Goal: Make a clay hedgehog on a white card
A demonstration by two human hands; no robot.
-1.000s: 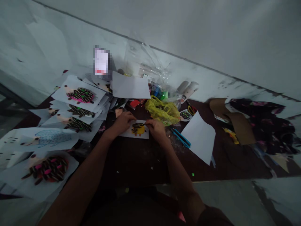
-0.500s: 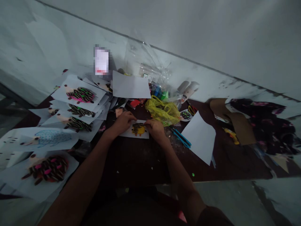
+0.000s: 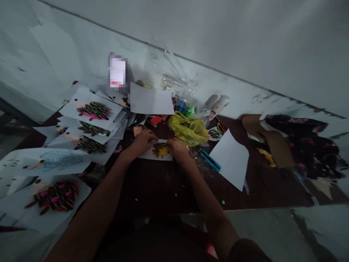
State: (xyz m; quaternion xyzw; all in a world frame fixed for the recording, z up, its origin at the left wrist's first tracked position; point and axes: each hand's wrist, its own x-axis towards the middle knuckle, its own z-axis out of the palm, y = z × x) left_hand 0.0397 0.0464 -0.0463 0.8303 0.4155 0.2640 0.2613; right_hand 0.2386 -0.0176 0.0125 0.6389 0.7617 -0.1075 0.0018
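Between my hands lies a small sheet of paper [image 3: 145,156] bearing a yellow hedgehog figure [image 3: 163,150] with dark strips on its back, seemingly of modelling clay. At the sheet's upper left, my left hand [image 3: 141,142] steadies it with fingers bent and close together. The closed fingers of my right hand [image 3: 179,150] touch the figure's upper right; anything tiny pinched there is hidden. Skin-toned clay [image 3: 137,131] sits just behind my left hand. Beyond my right hand is a yellow plastic bag [image 3: 188,129].
Finished hedgehog pictures [image 3: 94,110] are stacked at the left. A blue box cutter [image 3: 209,160] and a white sheet [image 3: 231,160] lie at the right. Farther right are brown cardboard [image 3: 280,149] and dark flowered cloth [image 3: 308,145]. A lit phone-like screen [image 3: 117,71] stands against the wall.
My right fingers have shifted very slightly over the yellow figure. My left hand and the sheet stay in place, and the view has moved a little.
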